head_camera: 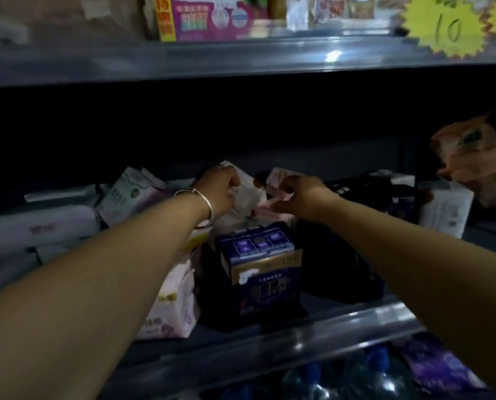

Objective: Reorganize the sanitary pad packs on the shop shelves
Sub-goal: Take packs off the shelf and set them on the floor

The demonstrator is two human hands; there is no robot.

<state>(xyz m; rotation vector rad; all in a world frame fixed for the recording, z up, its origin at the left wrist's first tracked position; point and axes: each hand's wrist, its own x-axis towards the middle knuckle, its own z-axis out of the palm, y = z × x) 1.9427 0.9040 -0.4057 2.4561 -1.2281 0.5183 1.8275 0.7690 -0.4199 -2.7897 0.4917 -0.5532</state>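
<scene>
Both hands are working deep in the middle shelf (pixel 298 327) — left hand (pixel 218 189) is gripping a white pack (pixel 246 194), fingers curled on its top; right hand (pixel 301 194) is pinching the pink pack (pixel 275 203) beside it. Risk: pulling either out is likely dragging the dark blue pack (pixel 261 269) in front — it's standing at the edge and could tip off.

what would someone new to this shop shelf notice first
Two bare arms reach deep into the dim middle shelf, where the left hand and the right hand each grip pale pink packs at the back. In front of them stands a dark blue pack with a gold band. At the upper right, a yellow starburst tag reads 10.
</scene>
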